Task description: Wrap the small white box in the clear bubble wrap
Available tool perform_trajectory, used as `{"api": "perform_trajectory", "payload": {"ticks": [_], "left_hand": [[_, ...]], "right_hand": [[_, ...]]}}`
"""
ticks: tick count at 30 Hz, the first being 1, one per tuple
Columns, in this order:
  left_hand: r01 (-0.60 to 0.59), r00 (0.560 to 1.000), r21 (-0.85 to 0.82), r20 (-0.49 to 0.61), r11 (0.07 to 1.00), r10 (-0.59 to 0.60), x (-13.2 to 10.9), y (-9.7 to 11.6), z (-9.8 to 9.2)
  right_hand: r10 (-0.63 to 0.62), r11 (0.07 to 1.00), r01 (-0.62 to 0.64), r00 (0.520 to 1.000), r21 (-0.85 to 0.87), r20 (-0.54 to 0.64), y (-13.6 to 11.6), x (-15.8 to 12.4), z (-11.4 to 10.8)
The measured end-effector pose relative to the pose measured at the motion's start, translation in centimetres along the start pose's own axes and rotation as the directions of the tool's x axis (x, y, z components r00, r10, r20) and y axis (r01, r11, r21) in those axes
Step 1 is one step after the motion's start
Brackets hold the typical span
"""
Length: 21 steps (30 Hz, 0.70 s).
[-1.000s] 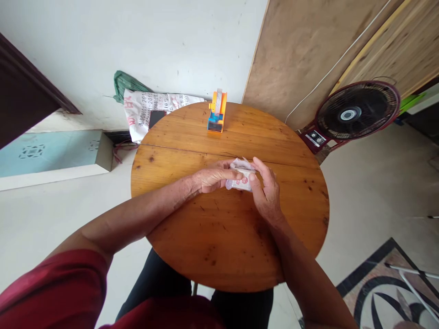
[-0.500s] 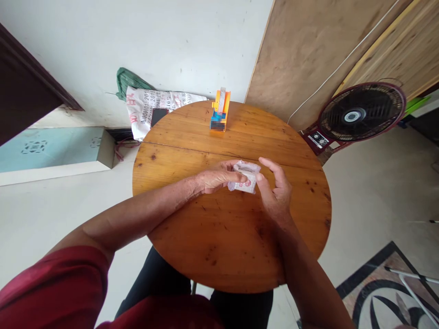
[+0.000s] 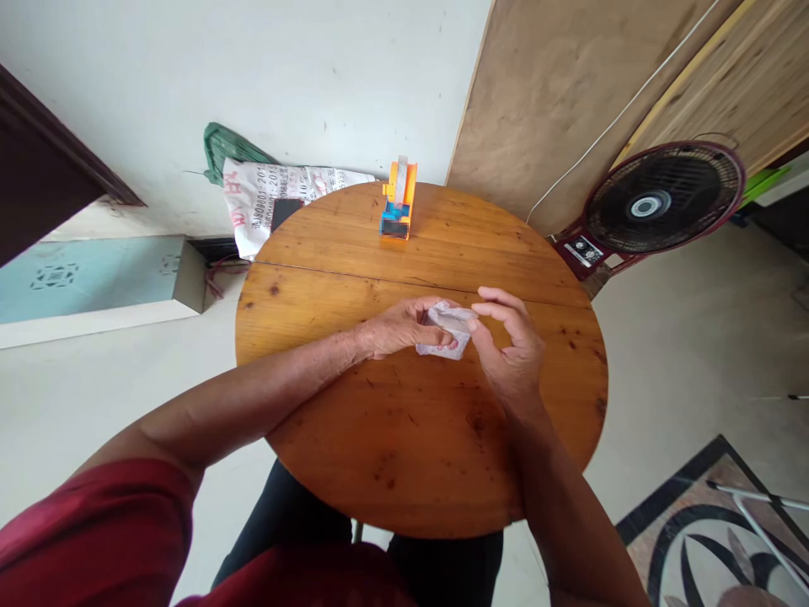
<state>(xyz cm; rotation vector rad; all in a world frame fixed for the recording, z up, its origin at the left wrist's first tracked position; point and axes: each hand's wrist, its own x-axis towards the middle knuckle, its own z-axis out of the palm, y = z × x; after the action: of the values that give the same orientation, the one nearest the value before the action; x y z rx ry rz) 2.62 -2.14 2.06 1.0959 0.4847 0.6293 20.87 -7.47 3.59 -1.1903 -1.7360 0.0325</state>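
Note:
A small white packet with red print [image 3: 452,322], wrapped in clear plastic that looks like bubble wrap, is held over the middle of the round wooden table [image 3: 379,438]. My left hand [image 3: 401,329] grips it from the left, thumb across the front and fingers behind. At its right edge my right hand [image 3: 515,346] has its thumb tip touching or very close to the wrap. The fingers of that hand are curved and apart. Part of the print is hidden under my left thumb. An orange and blue tape dispenser [image 3: 398,202] stands at the table's far edge.
A printed white sack [image 3: 249,202] and a green bag [image 3: 231,152] lean against the wall behind the table. To the right stands a dark red fan [image 3: 663,202]. A low pale-blue-topped block [image 3: 114,274] lies at the left.
The packet has tilted in my left hand, and less red print shows. My right hand's fingers have spread a little further apart. The view has shifted slightly.

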Motion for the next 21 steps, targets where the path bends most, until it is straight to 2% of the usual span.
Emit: {"api": "perform_trajectory", "payload": {"ticks": [7, 12, 21], "left_hand": [[-0.034, 0.998, -0.017, 0.059, 0.999, 0.035, 0.1, -0.8, -0.5], [-0.008, 1.000, -0.056, 0.013, 0.998, 0.009, 0.3, -1.1, -0.6], [-0.033, 0.999, -0.093, -0.040, 0.995, 0.029, 0.4, -1.1, -0.8]], "right_hand": [[-0.039, 0.997, 0.039, 0.999, -0.069, 0.006, 0.2, -0.2, 0.0], [-0.047, 0.997, 0.047, 0.999, -0.067, 0.005, 0.2, -0.3, 0.0], [-0.095, 0.991, 0.099, 0.994, -0.092, 0.054, -0.4, -0.3, 0.3]]}}
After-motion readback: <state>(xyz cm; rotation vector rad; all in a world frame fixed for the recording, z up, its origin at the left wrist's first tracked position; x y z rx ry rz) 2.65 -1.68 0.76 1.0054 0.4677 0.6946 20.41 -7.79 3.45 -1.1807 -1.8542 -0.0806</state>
